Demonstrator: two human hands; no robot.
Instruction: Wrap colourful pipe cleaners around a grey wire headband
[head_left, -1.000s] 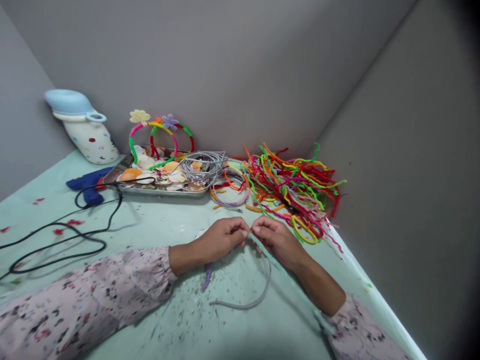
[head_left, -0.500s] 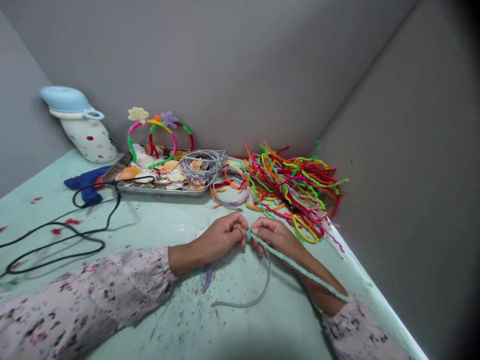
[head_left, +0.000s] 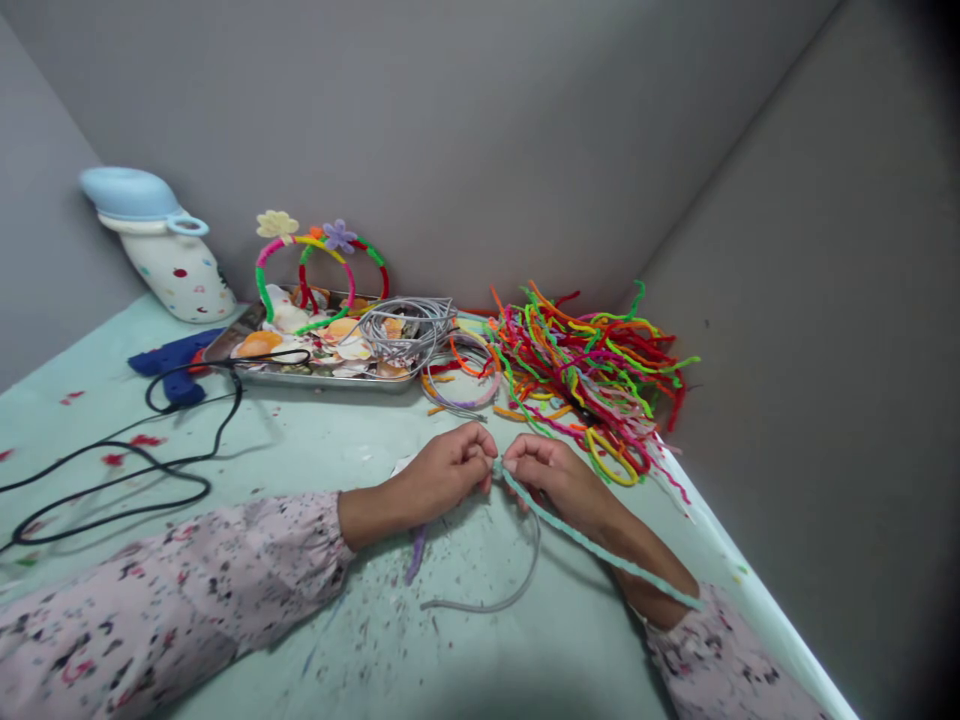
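My left hand (head_left: 446, 475) and my right hand (head_left: 555, 475) meet above the table, fingertips almost touching. Both are closed in a pinch around one end of a mint green pipe cleaner (head_left: 589, 545), whose long tail slants down across my right forearm to the sleeve. From beneath my right fingers a thin grey wire (head_left: 525, 590) curves down and left to a free end. My fingers hide where wire and pipe cleaner meet. A short purple fuzzy piece (head_left: 415, 555) shows below my left wrist; its upper part is hidden.
A metal tray (head_left: 337, 382) of shells holds pipe-cleaner hoops with flowers (head_left: 339, 237) and coiled grey wire (head_left: 409, 330). Right of it lies a heap of colourful pipe cleaners (head_left: 592, 360). At left are a blue glue gun (head_left: 176, 365), its black cord (head_left: 202, 490) and a white bottle (head_left: 180, 275).
The mint pipe cleaner's tail has shifted slightly and bows more near my right hand. My fingers make only small movements; both hands stay in nearly the same place.
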